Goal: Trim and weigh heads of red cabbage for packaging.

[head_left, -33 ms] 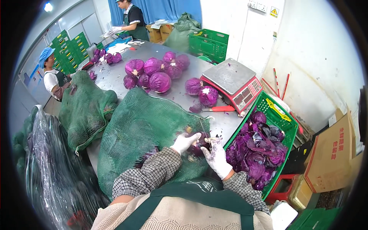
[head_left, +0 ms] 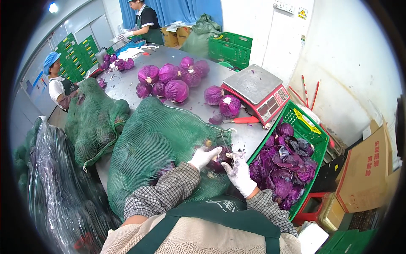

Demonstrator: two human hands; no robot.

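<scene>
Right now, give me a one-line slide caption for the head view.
Gloved left hand and right hand at a cabbage by a green net bag, crate of purple leaves at right.

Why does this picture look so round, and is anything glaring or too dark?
Head view: a fisheye lens curves straight edges and leaves black corners; head view: glare streaks the clear plastic sheeting, and the lamp burns out to white; head view: the red cabbage at the left hand looks dark, with little detail.
</scene>
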